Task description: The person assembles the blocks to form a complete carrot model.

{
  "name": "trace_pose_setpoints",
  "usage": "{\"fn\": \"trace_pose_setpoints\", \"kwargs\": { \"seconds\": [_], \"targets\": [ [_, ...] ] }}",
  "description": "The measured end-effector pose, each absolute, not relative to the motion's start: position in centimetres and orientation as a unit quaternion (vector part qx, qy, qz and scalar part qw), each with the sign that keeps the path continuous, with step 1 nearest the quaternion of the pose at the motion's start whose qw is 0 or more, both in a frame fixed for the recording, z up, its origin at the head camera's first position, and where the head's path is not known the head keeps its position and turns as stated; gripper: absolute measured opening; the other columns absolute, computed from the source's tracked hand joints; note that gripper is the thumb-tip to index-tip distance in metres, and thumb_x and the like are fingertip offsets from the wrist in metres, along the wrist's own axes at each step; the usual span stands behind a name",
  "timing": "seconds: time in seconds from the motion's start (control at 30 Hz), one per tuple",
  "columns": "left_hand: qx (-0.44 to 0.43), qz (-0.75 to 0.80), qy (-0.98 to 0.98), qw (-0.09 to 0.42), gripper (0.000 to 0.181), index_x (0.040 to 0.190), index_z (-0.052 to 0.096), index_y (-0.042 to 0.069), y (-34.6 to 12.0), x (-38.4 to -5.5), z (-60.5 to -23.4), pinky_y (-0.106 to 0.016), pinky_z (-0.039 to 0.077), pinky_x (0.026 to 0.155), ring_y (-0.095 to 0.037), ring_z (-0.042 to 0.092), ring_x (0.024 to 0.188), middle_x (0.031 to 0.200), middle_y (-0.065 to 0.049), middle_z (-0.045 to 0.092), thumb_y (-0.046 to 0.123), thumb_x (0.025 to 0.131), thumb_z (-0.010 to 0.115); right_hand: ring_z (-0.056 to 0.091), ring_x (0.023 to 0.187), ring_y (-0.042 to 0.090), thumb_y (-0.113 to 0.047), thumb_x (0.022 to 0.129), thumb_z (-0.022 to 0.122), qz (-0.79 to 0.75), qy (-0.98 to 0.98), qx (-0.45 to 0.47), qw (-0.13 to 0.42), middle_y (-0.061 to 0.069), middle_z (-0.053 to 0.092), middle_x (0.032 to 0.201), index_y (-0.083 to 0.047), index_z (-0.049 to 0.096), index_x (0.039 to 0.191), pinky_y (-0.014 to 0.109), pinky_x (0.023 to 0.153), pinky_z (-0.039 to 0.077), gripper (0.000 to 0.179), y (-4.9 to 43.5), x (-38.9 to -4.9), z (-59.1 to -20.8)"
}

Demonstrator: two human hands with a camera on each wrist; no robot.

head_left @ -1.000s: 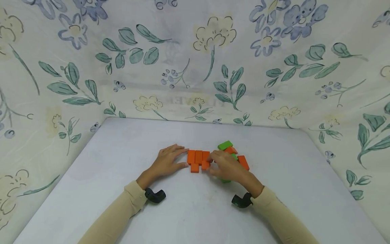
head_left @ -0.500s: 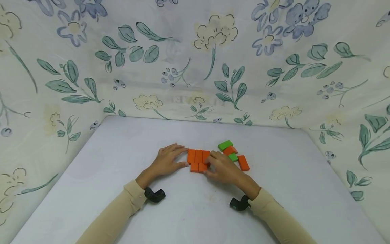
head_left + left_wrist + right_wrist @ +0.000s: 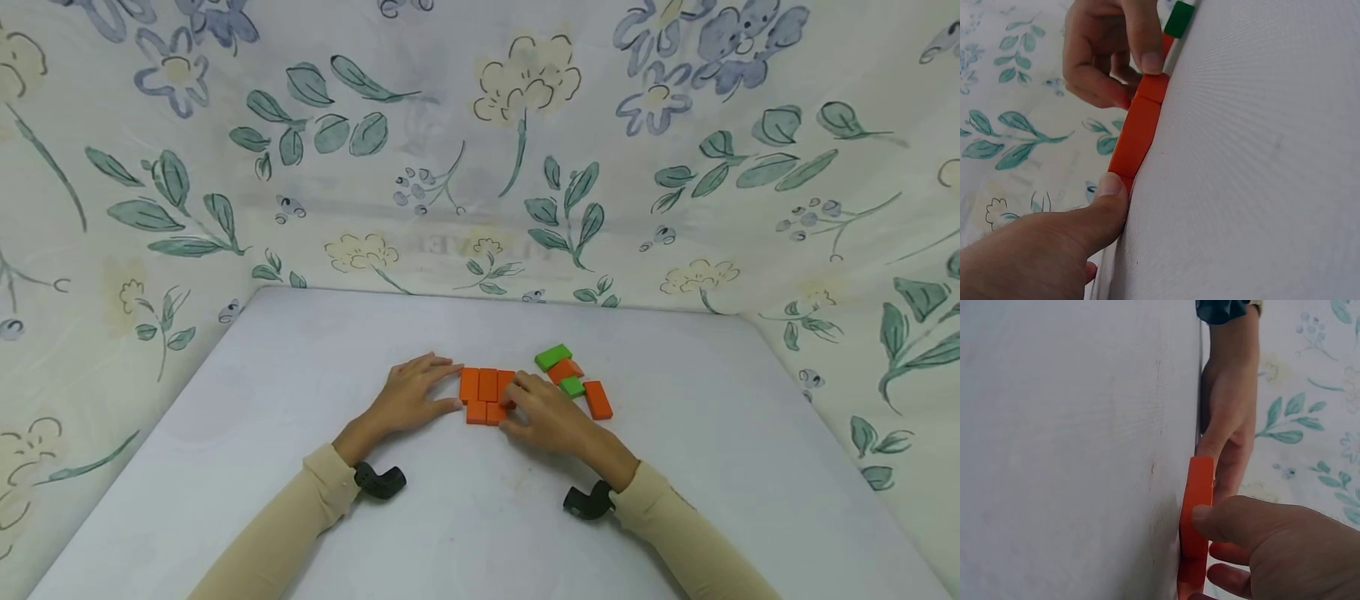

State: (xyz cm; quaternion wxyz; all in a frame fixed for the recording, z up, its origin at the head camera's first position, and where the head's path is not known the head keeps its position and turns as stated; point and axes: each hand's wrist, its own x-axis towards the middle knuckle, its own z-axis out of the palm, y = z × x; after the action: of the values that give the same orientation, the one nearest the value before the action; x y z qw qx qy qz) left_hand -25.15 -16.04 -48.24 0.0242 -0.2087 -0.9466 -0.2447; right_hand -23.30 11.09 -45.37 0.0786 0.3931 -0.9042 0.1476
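Several orange blocks lie flat on the table in two rows. Three stand side by side in the far row (image 3: 487, 383), and two shorter-looking ones make up the near row (image 3: 477, 412). My left hand (image 3: 408, 396) rests at the left end of the group, fingers spread and thumb tip at the edge of the orange blocks (image 3: 1138, 134). On the right, my right hand (image 3: 551, 414) pinches the right block of the near row (image 3: 494, 413) and partly covers the far row's right end. In the right wrist view, my thumb (image 3: 1204, 519) presses the orange side face.
Beyond my right hand lie a green block (image 3: 553, 357), an orange block (image 3: 564, 370), a smaller green block (image 3: 572, 387) and another orange block (image 3: 598, 400). Flowered cloth (image 3: 420, 167) rises behind the white table (image 3: 337, 333).
My right hand has moved slightly left, sliding the near row's right block against its neighbour and closing the gap between them. A green block that peeked out below the right hand is now hidden.
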Motion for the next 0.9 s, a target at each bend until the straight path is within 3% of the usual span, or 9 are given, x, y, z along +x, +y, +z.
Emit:
{"fn": "trace_pose_setpoints", "kwargs": {
  "seconds": [0.67,0.9],
  "targets": [
    [-0.215,-0.243,-0.945,0.034,0.063,0.144,0.055,0.025,-16.04,-25.35,-48.51,-0.061,0.029,0.111,-0.037,0.035,0.147,0.148,-0.005,0.052,0.052,0.089,0.070,0.054,0.091,0.012,-0.021,0.087,0.079,0.184,-0.899,0.392,0.060,0.001,0.054,0.100,-0.010,0.066,0.104,0.026,0.082,0.054,0.023,10.98,-23.17,-45.31],
    [-0.218,-0.226,-0.949,0.022,0.076,0.147,0.051,0.028,-16.01,-25.36,-48.51,-0.060,0.027,0.111,-0.037,0.032,0.148,0.150,-0.004,0.049,0.063,0.083,0.070,0.055,0.094,0.013,-0.021,0.088,0.078,0.187,-0.899,0.392,0.054,0.002,0.055,0.102,-0.010,0.065,0.106,0.027,0.085,0.054,0.025,11.06,-23.19,-45.35]
  ]
}}
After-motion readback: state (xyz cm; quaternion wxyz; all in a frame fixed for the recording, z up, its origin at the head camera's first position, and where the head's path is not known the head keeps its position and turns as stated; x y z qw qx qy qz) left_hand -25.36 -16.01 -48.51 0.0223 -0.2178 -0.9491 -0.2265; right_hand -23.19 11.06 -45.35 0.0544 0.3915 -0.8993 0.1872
